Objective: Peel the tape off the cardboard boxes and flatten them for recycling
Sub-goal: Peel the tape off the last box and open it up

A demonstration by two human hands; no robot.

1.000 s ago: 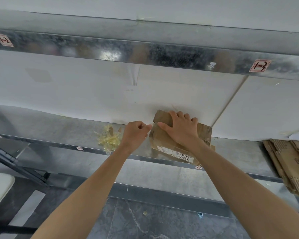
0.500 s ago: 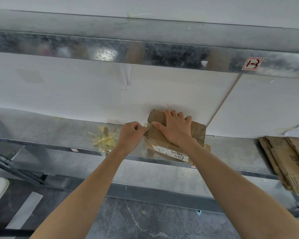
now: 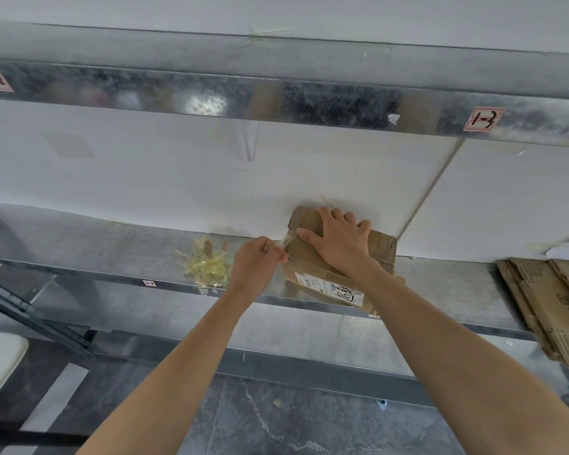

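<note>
Cardboard box (image 3: 309,267) on the shelf (image 3: 112,251), by the far wall. Right hand (image 3: 340,239), fingers spread, presses its top; left hand (image 3: 255,261) pinches the tape (image 3: 284,241) at its left edge. Light, soft card, likely: brace it, peel low.

Behind the box (image 3: 380,249) rises wall (image 3: 178,192); tape scraps (image 3: 207,267) leftward.

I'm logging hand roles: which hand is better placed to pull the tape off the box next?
Left. The left hand pinches the loose tape at the left edge of the box; the right hand lies flat on top, holding it down.
</note>
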